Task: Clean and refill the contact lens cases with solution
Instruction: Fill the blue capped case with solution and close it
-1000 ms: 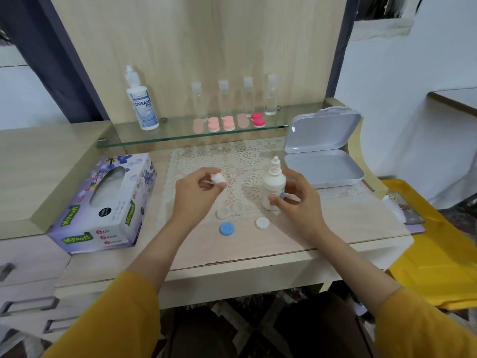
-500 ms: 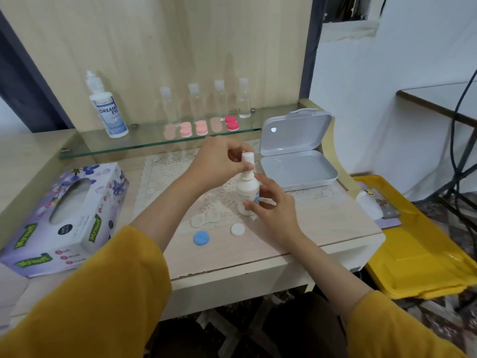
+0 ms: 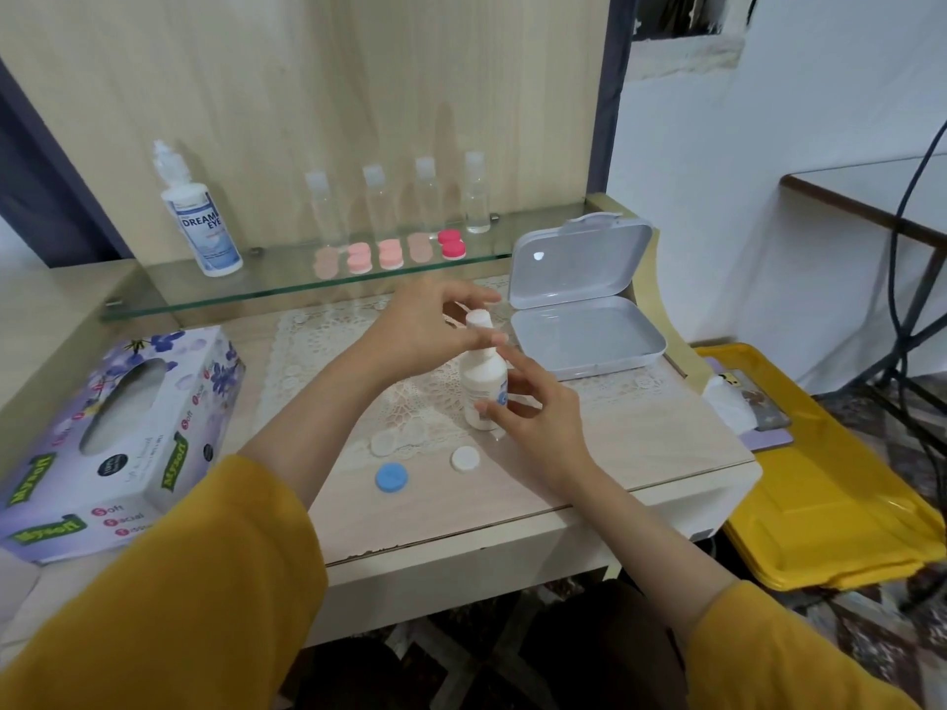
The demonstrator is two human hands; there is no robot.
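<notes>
A small white solution bottle (image 3: 481,386) stands upright on the lace mat. My left hand (image 3: 428,327) pinches its white cap (image 3: 477,319) at the top. My right hand (image 3: 533,407) holds the bottle's lower body with thumb and fingertips. An open clear lens case (image 3: 397,439) lies on the mat just left of the bottle. Its blue lid (image 3: 391,477) and white lid (image 3: 465,459) lie loose on the desk in front of it.
A glass shelf (image 3: 287,294) behind carries a Dream Eye bottle (image 3: 205,228), several small clear bottles (image 3: 428,197) and several pink lens cases (image 3: 390,253). An open grey box (image 3: 584,320) sits right, a tissue box (image 3: 107,433) left, a yellow tray (image 3: 830,484) beyond the desk's right edge.
My left hand carried the cap from the left onto the bottle's top and now pinches it there. My right hand stays on the bottle. The camera view swung to the right.
</notes>
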